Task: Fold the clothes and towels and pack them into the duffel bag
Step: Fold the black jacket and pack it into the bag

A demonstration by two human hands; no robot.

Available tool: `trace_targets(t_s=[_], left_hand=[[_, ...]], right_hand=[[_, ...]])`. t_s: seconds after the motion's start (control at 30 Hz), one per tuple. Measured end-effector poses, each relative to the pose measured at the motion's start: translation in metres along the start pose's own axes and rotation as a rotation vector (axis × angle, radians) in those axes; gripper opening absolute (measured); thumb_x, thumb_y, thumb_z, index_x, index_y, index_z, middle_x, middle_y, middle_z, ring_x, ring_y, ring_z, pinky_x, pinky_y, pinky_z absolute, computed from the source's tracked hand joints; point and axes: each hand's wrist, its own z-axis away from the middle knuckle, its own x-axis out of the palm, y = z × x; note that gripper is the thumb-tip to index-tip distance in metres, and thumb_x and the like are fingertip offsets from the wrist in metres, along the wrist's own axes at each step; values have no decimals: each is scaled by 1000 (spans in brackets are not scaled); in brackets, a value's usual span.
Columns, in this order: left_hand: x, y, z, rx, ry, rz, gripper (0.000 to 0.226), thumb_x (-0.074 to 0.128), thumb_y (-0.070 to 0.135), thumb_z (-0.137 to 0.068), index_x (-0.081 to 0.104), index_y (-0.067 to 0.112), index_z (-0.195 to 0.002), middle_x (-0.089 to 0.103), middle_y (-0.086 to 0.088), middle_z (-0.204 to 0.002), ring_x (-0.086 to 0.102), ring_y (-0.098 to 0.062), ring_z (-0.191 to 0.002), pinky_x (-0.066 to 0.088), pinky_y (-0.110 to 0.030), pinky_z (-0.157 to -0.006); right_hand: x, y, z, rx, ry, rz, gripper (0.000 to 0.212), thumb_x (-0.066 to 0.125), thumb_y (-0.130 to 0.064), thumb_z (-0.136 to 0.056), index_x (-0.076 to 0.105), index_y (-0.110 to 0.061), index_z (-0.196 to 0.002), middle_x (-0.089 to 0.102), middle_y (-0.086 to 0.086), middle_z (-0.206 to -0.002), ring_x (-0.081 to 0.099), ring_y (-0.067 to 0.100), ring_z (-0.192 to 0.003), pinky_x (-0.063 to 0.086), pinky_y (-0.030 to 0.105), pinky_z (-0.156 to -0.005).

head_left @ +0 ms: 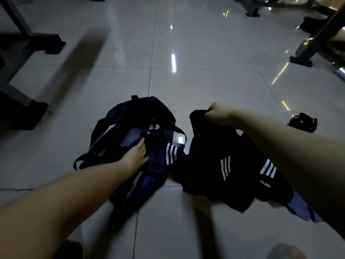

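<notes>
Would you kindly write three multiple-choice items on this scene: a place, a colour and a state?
1. Where does the navy fabric duffel bag lie? A. on a table B. on the grey tiled floor C. on a chair
2. What colour are the stripes on the black cloth garment? A. white B. red C. yellow
3. What is the right hand doing? A. lying flat on the floor B. gripping the black garment C. resting on the bag
Answers: 1 B, tiles surround the bag; 2 A, the stripes show white; 3 B, it clutches bunched cloth.
</notes>
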Motion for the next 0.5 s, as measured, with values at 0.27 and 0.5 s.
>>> trace_targets(t_s=[0.27, 0.5], left_hand=[[14, -115, -8, -342, -118, 244, 92, 29, 72, -98, 5, 10, -162, 19, -23, -165, 14, -44, -152, 3, -67, -120], [-66, -144, 0, -167, 41, 1287, 84, 77, 44, -84, 37, 26, -155, 46, -1, -154, 48, -25, -137, 41, -31, -105]], right_hand=[[-11, 1, -10, -14, 33, -196, 21, 52, -14, -95, 66, 1, -90, 53, 14, -81, 51, 23, -70, 33, 30, -61], [-45, 4, 17, -80, 52, -354, 14, 54, -7, -93, 62, -5, -83, 52, 9, -75, 51, 20, -66, 35, 28, -58]])
